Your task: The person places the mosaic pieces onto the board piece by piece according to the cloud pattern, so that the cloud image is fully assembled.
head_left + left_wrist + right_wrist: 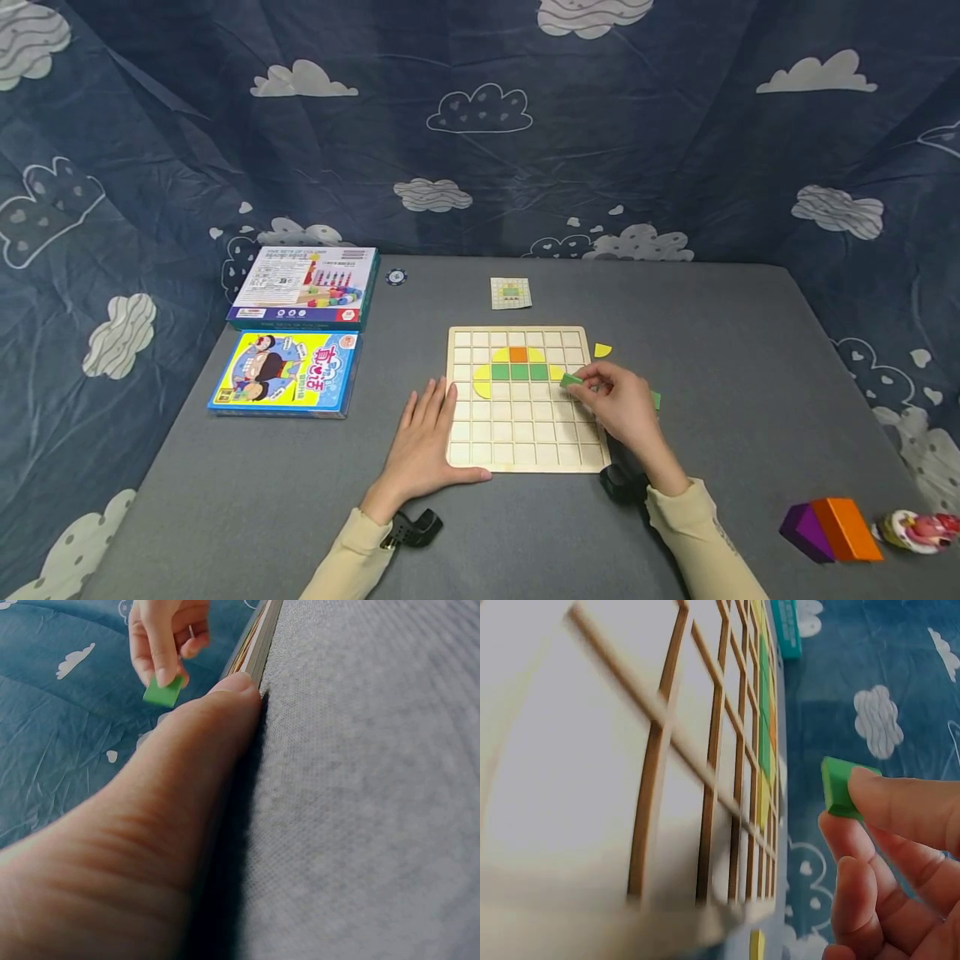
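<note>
At the left edge of the grey worktop (pixel 712 333), towards its far corner, lies a white-and-purple cardboard box (pixel 303 283), with a flat blue-and-yellow cardboard box (pixel 285 372) just in front. Right of them, near the far edge, is a small round dark-and-white disc (pixel 396 277). The left hand (pixel 423 442) rests, fingers straight, at the left edge of a square pale wooden grid board (pixel 525 458), its thumb along the near edge. Beyond the board lies a small printed paper card (pixel 511 293). Set in the board are yellow curved tiles (pixel 482 389), an orange square tile (pixel 518 355) and three green square tiles (pixel 518 372) in a row. The right hand (pixel 622 404) has its grip pinching a small green tile (pixel 840 787), raised over the board's right side. Past the board's right edge lie a yellow quarter-round tile (pixel 602 350) and a partly hidden green piece (pixel 657 401). Near the worktop's near right corner stands a purple-and-orange angular block (pixel 847 531).
</note>
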Action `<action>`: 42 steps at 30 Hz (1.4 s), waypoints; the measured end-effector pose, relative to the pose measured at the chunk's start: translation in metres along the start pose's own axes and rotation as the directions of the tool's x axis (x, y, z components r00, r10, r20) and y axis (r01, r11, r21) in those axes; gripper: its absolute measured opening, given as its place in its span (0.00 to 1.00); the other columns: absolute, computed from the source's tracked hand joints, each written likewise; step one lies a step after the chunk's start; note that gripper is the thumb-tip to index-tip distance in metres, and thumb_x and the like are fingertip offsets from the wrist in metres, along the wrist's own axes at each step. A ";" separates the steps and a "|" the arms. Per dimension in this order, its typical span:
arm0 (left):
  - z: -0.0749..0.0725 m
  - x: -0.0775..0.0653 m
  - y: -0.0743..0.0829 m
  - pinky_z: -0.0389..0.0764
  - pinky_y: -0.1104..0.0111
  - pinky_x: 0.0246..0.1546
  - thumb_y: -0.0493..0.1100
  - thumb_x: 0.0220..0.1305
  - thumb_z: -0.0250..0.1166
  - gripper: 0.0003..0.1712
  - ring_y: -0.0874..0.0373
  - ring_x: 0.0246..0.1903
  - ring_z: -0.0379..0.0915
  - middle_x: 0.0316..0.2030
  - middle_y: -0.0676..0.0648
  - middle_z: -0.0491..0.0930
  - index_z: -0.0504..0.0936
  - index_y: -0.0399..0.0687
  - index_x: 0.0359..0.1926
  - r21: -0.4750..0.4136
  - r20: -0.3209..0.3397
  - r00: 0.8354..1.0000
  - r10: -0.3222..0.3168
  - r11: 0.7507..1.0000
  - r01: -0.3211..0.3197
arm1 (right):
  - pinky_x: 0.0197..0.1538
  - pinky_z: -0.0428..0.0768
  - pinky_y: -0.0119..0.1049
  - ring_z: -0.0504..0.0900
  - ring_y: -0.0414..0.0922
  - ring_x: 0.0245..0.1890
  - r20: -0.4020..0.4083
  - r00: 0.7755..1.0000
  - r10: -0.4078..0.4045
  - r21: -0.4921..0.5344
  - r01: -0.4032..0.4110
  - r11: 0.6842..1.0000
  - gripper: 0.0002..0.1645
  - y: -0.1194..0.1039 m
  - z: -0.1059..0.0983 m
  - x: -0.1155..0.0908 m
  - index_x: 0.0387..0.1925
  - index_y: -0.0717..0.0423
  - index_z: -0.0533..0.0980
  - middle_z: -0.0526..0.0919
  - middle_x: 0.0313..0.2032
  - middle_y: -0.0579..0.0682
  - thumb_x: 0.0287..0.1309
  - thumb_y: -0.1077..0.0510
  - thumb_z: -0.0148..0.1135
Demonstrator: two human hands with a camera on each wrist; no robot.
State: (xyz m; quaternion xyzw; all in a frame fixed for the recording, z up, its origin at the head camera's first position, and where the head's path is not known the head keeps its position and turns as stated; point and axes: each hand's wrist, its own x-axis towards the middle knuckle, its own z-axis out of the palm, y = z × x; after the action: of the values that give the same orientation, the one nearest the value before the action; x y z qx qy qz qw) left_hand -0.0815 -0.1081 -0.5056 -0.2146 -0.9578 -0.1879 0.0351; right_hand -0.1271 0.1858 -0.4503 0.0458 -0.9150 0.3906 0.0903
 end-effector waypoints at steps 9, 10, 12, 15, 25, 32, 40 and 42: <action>-0.001 0.001 0.000 0.34 0.53 0.68 0.82 0.40 0.59 0.74 0.48 0.72 0.31 0.73 0.38 0.41 0.44 0.38 0.73 0.014 0.029 0.999 -0.029 1.000 0.028 | 0.21 0.66 0.34 0.71 0.41 0.19 0.121 0.993 -0.016 0.027 0.013 1.000 0.07 -0.021 0.023 0.009 0.34 0.54 0.85 0.82 0.24 0.43 0.51 0.59 0.71; -0.001 0.001 0.000 0.34 0.53 0.68 0.82 0.40 0.59 0.74 0.48 0.72 0.30 0.73 0.38 0.41 0.44 0.38 0.73 0.013 0.034 0.999 -0.032 0.999 0.031 | 0.21 0.67 0.34 0.71 0.40 0.19 0.132 0.991 -0.020 0.034 0.016 0.999 0.07 -0.023 0.026 0.009 0.34 0.53 0.85 0.82 0.24 0.42 0.51 0.59 0.71; -0.001 0.001 0.001 0.34 0.54 0.68 0.82 0.40 0.58 0.74 0.48 0.72 0.30 0.73 0.38 0.41 0.44 0.38 0.74 0.012 0.043 0.998 -0.037 0.999 0.036 | 0.22 0.68 0.35 0.72 0.40 0.19 0.158 0.987 -0.027 0.036 0.021 0.999 0.07 -0.027 0.031 0.011 0.34 0.52 0.85 0.82 0.24 0.41 0.50 0.59 0.71; 0.000 0.001 0.001 0.33 0.54 0.68 0.83 0.40 0.58 0.73 0.48 0.72 0.29 0.73 0.38 0.40 0.43 0.39 0.74 0.012 0.049 0.998 -0.038 0.999 0.037 | 0.23 0.69 0.36 0.73 0.39 0.20 0.193 0.981 -0.022 0.020 0.019 1.000 0.06 -0.033 0.037 0.012 0.33 0.52 0.84 0.81 0.24 0.40 0.50 0.57 0.71; 0.000 0.001 0.001 0.33 0.54 0.68 0.83 0.40 0.57 0.74 0.49 0.72 0.29 0.73 0.39 0.40 0.43 0.39 0.74 0.018 0.050 0.998 -0.040 0.999 0.040 | 0.28 0.70 0.37 0.74 0.39 0.22 0.268 0.963 0.001 -0.018 0.004 1.000 0.06 -0.046 0.053 0.018 0.30 0.52 0.81 0.80 0.22 0.41 0.49 0.59 0.71; 0.000 0.002 0.001 0.34 0.54 0.68 0.83 0.40 0.57 0.73 0.48 0.72 0.30 0.73 0.38 0.41 0.44 0.39 0.74 0.025 0.044 0.998 -0.033 0.999 0.032 | 0.28 0.70 0.36 0.73 0.39 0.21 0.284 0.959 -0.002 -0.027 0.011 1.000 0.05 -0.048 0.059 0.019 0.30 0.52 0.82 0.79 0.22 0.41 0.49 0.59 0.71; 0.000 0.001 0.001 0.34 0.53 0.68 0.83 0.40 0.58 0.73 0.48 0.72 0.32 0.73 0.38 0.41 0.45 0.38 0.73 0.030 0.035 0.999 -0.029 0.999 0.027 | 0.27 0.69 0.35 0.72 0.38 0.21 0.292 0.956 -0.032 -0.055 0.050 0.997 0.03 -0.050 0.061 0.021 0.30 0.50 0.83 0.78 0.21 0.39 0.51 0.58 0.71; 0.000 0.001 0.001 0.34 0.53 0.68 0.83 0.40 0.58 0.73 0.48 0.72 0.31 0.73 0.38 0.41 0.45 0.38 0.73 0.031 0.036 0.999 -0.030 0.999 0.028 | 0.26 0.69 0.35 0.72 0.38 0.21 0.287 0.957 -0.034 -0.071 0.056 0.996 0.02 -0.051 0.062 0.022 0.30 0.50 0.84 0.77 0.21 0.39 0.52 0.58 0.70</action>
State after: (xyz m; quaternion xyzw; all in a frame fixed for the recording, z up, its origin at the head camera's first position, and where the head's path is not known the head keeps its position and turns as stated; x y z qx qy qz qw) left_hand -0.0819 -0.1071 -0.5052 -0.2034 -0.9640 -0.1700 0.0183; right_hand -0.1485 0.1057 -0.4517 0.1190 -0.9317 0.3417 -0.0323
